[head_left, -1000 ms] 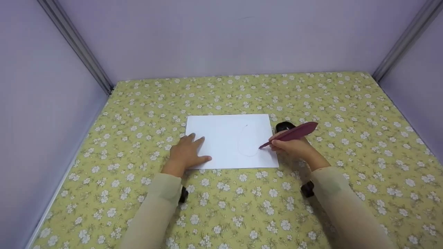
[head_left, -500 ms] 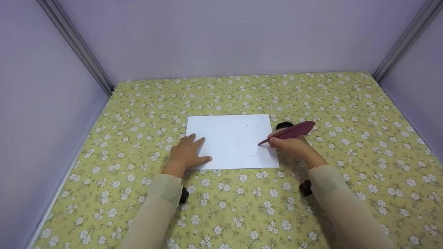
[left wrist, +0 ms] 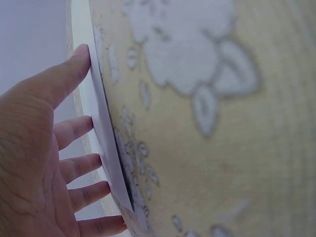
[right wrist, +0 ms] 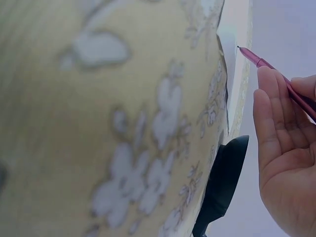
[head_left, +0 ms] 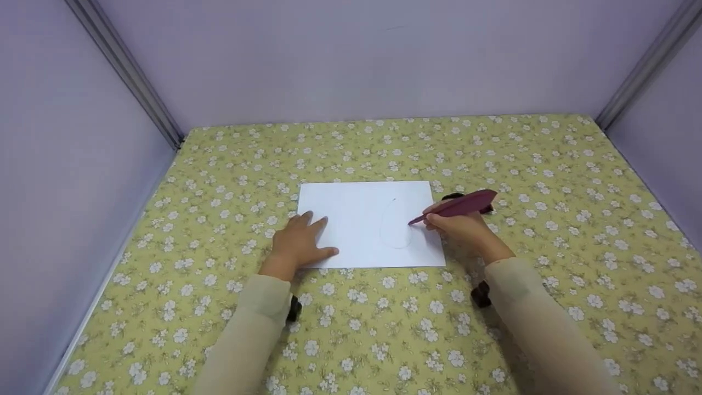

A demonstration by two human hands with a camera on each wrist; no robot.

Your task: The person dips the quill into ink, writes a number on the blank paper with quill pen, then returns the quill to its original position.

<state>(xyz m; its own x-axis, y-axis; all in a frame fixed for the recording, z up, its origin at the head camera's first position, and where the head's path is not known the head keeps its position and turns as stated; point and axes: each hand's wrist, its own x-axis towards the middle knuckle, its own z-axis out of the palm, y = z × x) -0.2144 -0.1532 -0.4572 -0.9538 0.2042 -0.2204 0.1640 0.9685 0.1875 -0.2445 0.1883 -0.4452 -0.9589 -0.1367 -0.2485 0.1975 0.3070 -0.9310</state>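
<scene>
A white sheet of paper [head_left: 356, 222] lies on the flowered cloth in the head view. On its left part rests my left hand [head_left: 296, 241], fingers spread and straight; the left wrist view shows the fingertips [left wrist: 83, 52] touching the sheet. My right hand [head_left: 459, 227] pinches a dark red feather pen [head_left: 467, 203] between thumb and fingers. The pen's tip is at the right half of the paper, at the end of a thin, open U-shaped line [head_left: 380, 229]. In the right wrist view the pen's shaft [right wrist: 252, 56] slants toward the sheet, its tip right at the surface.
Beyond the right hand a black object [head_left: 452, 196] stands on the cloth, partly hidden by hand and feather; its dark side [right wrist: 226, 180] shows in the right wrist view. Pale walls [head_left: 351, 60] enclose the table at the back and sides.
The right hand has moved the pen tip a little away from the body, and the line's right side reaches farther up. The left hand stays in place on the paper.
</scene>
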